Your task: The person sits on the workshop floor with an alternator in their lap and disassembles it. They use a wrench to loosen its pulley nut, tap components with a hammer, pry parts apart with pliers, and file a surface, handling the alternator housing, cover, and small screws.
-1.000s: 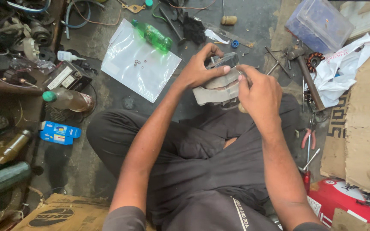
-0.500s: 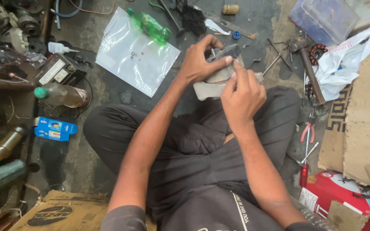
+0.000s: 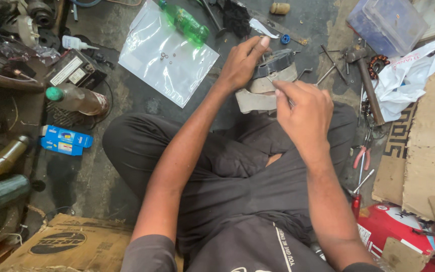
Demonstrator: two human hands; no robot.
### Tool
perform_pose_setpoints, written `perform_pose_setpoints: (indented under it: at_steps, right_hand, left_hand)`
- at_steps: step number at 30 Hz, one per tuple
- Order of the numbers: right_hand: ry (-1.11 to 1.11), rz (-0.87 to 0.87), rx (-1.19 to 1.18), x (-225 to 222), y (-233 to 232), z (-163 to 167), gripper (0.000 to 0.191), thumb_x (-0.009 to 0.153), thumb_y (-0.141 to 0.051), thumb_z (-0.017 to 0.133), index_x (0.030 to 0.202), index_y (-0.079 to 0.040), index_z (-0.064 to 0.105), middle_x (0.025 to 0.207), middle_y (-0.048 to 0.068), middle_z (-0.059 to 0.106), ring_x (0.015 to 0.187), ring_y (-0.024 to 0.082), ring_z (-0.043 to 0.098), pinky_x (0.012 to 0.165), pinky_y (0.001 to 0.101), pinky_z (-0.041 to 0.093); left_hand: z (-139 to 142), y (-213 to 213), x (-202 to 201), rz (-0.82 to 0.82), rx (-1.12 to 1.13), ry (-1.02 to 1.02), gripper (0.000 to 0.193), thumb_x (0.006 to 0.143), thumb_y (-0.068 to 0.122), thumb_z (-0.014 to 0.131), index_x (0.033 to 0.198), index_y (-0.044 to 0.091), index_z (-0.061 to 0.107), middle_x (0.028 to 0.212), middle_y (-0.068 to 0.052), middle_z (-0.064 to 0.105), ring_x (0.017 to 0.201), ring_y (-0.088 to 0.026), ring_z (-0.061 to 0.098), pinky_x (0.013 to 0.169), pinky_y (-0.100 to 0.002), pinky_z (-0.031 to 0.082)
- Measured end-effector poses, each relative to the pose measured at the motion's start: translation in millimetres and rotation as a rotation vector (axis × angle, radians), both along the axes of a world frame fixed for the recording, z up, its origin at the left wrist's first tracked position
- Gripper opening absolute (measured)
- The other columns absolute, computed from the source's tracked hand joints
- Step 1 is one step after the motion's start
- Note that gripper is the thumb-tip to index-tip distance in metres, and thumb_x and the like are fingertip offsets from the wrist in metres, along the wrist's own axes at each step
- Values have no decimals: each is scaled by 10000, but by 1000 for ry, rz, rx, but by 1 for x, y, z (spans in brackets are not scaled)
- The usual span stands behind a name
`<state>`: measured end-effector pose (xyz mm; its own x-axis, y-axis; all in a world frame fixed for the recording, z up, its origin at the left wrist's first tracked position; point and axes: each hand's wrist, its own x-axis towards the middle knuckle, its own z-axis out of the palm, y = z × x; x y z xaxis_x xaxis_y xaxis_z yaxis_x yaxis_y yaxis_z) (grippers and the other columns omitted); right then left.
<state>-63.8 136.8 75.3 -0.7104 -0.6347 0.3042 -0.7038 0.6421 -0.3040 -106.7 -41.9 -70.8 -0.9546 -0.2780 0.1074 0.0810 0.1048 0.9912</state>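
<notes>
I sit cross-legged on a concrete floor. My left hand (image 3: pixel 240 65) grips a dark round metal part (image 3: pixel 275 63) that rests on a beige wrapped piece (image 3: pixel 258 98) by my knee. My right hand (image 3: pixel 303 108) is closed around a thin metal tool, its tip touching the edge of the dark part. The tool is mostly hidden by my fingers.
A clear plastic sheet (image 3: pixel 167 55) with tiny parts and a green bottle (image 3: pixel 185 22) lie ahead left. A hammer (image 3: pixel 366 83), pliers (image 3: pixel 362 156), a screwdriver (image 3: pixel 356 199), a blue box (image 3: pixel 386 22) and cardboard (image 3: pixel 429 136) are on the right. Bottles and clutter crowd the left.
My right hand has drawn back slightly toward me with the thin tool. My left hand's fingers have stretched out over the dark part. The camera has shifted a little.
</notes>
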Motion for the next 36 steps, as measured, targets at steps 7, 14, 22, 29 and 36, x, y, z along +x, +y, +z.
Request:
perform_pose_setpoints:
  at_steps: [7,14,22,29,36]
  right_hand:
    - [85,70,154,-19,-6,4,86,947,-146,755,1021,-163,795,853,15,715,788,248,627,757,420,379]
    - [151,107,-36,-10,-2,-25,164,947,-73,748,1109,-92,761,871,43,674,816,256,609,830,415,404]
    - [-29,11,-68,-8,5,-16,105,1004,-59,708,1101,-85,741,1020,89,719,941,295,653,839,408,457]
    - [65,-44,-28,-2,-5,-19,162,975,-57,701,1130,-76,745,949,99,704,887,313,627,808,435,424]
    - [114,-43,-104,3,-8,-29,158,1013,-61,704,1167,-81,730,931,75,674,884,287,620,891,415,438]
  left_hand:
    - [4,0,0,15,8,-56,754,973,682,353,1012,23,716,837,-156,730,823,-294,705,778,-397,510]
    - [2,0,-3,33,40,-44,781,979,692,334,991,14,722,914,-155,778,901,-312,740,831,-400,523]
    - [-3,0,-11,16,52,-92,856,957,737,304,953,8,751,934,-155,792,962,-308,755,884,-394,535]
    - [-11,1,-11,-26,118,-120,893,936,779,270,968,16,734,933,-109,774,957,-252,729,907,-365,504]
    - [-37,-5,-4,-255,230,24,714,956,680,517,1280,56,637,1209,-93,677,1165,-204,628,1025,-351,491]
